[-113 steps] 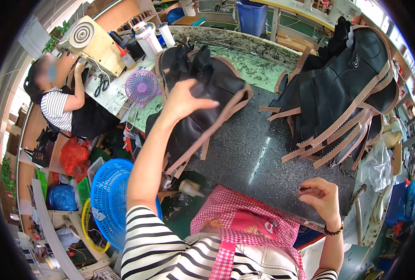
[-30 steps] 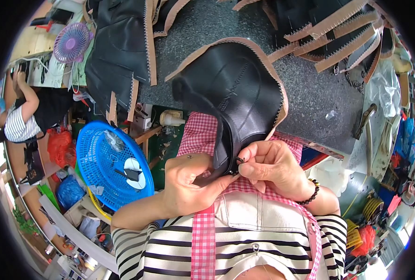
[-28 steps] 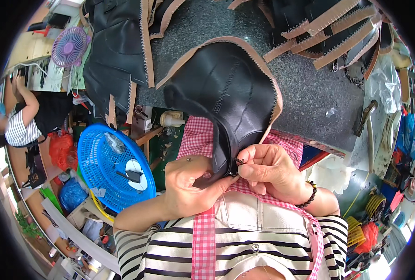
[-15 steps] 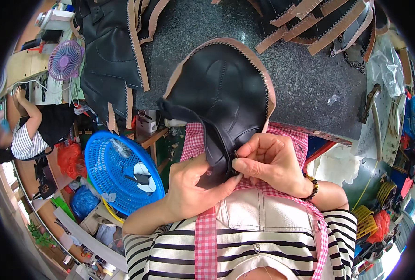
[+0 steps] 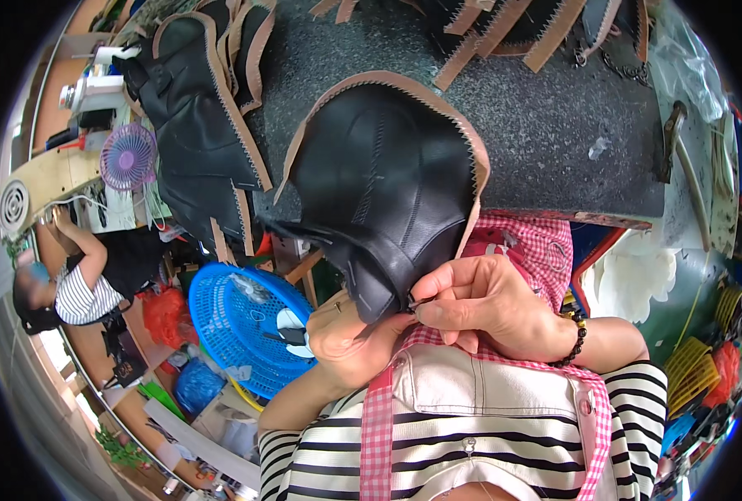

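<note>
A black leather shoe upper [image 5: 388,184] with a tan, zigzag-stitched edge lies partly on the dark stone table and partly over my lap. Its narrow end points toward me. My left hand [image 5: 350,338] is closed round the lower left side of that end, with some fingers hidden beneath the leather. At the tip, the thumb and fingers of my right hand [image 5: 484,305] pinch a small dark piece at the upper's edge. Whether that piece is part of the upper is too small to tell.
More black uppers with tan edges [image 5: 208,117] are heaped at the far left, others [image 5: 546,33] at the far right. Left of me stands a blue plastic basket [image 5: 212,334]. A purple fan [image 5: 129,156] and another person [image 5: 79,275] are farther left. A curved-handled tool [image 5: 678,142] lies right.
The whole view has shifted slightly. The narrow end of the upper is turned up more in my hands, and my right hand's pinch at its tip shows the small dark piece more plainly.
</note>
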Demonstrator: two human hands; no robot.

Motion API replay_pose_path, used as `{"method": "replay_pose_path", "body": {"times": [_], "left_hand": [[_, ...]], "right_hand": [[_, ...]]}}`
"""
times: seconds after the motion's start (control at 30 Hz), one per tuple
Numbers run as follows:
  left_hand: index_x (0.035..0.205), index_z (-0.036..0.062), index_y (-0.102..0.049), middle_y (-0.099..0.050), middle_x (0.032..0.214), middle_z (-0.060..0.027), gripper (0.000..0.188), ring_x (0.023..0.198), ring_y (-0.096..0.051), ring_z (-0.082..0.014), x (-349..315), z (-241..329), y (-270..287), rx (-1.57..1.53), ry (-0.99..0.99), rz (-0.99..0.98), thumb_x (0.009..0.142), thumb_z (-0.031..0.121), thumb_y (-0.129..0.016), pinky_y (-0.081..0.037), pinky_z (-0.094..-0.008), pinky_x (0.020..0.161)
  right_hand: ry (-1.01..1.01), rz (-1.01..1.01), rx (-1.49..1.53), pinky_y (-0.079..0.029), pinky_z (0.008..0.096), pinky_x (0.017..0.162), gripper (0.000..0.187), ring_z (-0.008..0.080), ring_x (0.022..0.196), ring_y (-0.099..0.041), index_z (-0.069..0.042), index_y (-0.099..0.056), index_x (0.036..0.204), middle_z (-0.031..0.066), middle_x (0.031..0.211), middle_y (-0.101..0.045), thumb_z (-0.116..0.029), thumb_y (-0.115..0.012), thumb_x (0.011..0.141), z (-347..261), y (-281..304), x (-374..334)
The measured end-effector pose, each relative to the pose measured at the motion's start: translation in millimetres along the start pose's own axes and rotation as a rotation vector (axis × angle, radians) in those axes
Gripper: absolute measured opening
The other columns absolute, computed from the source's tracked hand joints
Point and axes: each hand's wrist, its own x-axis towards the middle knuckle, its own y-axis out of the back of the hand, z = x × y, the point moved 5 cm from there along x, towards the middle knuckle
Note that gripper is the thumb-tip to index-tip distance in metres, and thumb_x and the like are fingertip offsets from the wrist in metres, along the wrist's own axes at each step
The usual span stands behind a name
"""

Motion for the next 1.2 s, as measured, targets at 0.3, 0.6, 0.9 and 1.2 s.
{"method": "replay_pose_path", "body": {"times": [0.3, 0.6, 0.9, 1.2], "left_hand": [[0.089, -0.0011, -0.075, -0.074, 0.088, -0.0157, 0.033, 0.078, -0.073, -0.0247, -14, -1, 1, -0.020, 0.111, 0.032, 0.058, -0.002, -0.087, -0.056, -0.0320, 0.071], [0.081, 0.0009, -0.075, -0.074, 0.083, -0.0139, 0.030, 0.073, -0.073, -0.0236, -22, -1, 1, 0.056, 0.061, 0.063, 0.055, 0.004, -0.090, -0.057, -0.0317, 0.070], [0.085, -0.0004, -0.075, -0.074, 0.085, -0.0130, 0.031, 0.074, -0.073, -0.0241, -19, 1, -3, -0.085, 0.086, -0.006, 0.058, 0.002, -0.088, -0.057, -0.0313, 0.071], [0.086, -0.0018, -0.074, -0.073, 0.074, -0.0111, 0.025, 0.062, -0.068, -0.0133, -10, 11, 1, 0.031, 0.011, -0.040, 0.064, 0.000, -0.086, -0.051, -0.0249, 0.059]], "right_hand": [[0.008, -0.078, 0.066, -0.049, 0.0188, 0.052, 0.023, 0.0077, 0.068, -0.064, 0.004, -0.064, 0.106, 0.0059, 0.085, -0.069, -0.009, -0.072, 0.089, 8, 1, -1], [0.052, -0.047, 0.222, -0.049, 0.0185, 0.048, 0.021, 0.0092, 0.066, -0.066, 0.004, -0.064, 0.105, 0.0078, 0.085, -0.069, -0.005, -0.071, 0.088, 24, 1, -3], [0.366, 0.060, -0.138, -0.053, 0.0215, 0.060, 0.020, 0.0085, 0.069, -0.065, 0.002, -0.068, 0.100, 0.0069, 0.083, -0.069, -0.010, -0.075, 0.086, 12, 10, -4], [1.314, -0.021, -1.223, -0.049, 0.0268, 0.051, 0.029, 0.0160, 0.061, -0.064, -0.003, -0.072, 0.091, 0.0071, 0.081, -0.066, -0.010, -0.084, 0.065, -27, -13, -19]]}}
